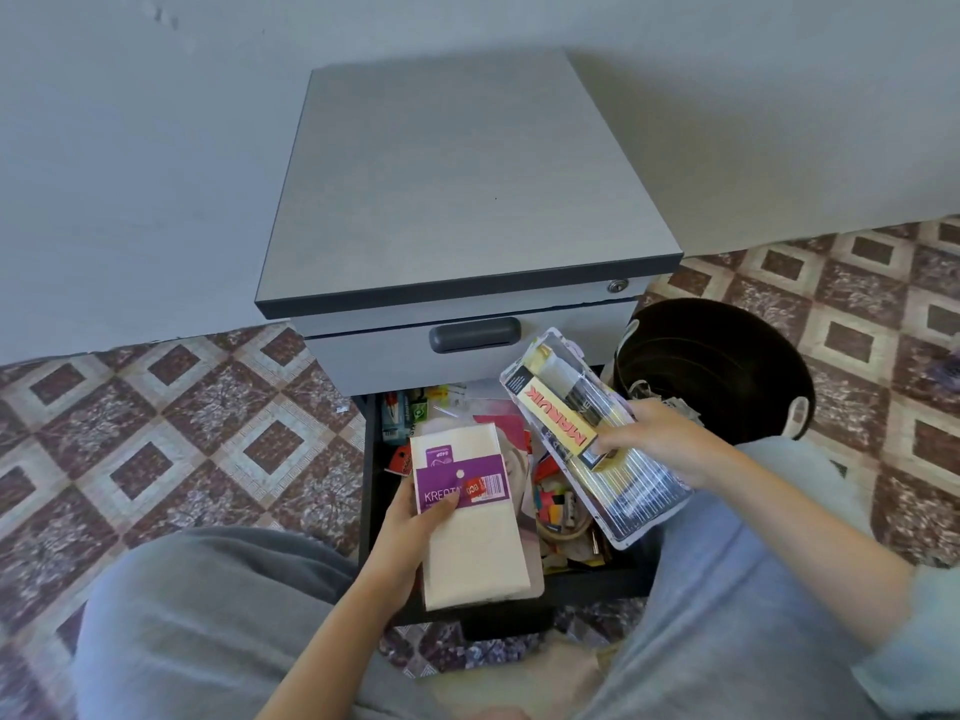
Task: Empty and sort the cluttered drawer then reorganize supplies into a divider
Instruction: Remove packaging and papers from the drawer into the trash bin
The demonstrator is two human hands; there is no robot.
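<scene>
The lower drawer (375, 511) of a grey cabinet (467, 174) stands pulled out between my knees, crammed with supplies. My left hand (410, 522) grips a cream packet with a purple label (470, 517) above the drawer's left side, thumb on the label. My right hand (660, 441) holds a clear plastic case (623, 491) tilted over the drawer's right side, pinching a yellow box with red letters (558, 423) on top of it. Underneath lie coloured sticky tabs (553, 504), red tags (401, 464) and pens (392, 418), partly hidden.
A black round bin (717, 361) stands right of the cabinet with some scraps inside. The upper drawer with a dark handle (474, 335) is shut. Patterned floor tiles (182, 423) spread on both sides. My grey-trousered legs flank the drawer.
</scene>
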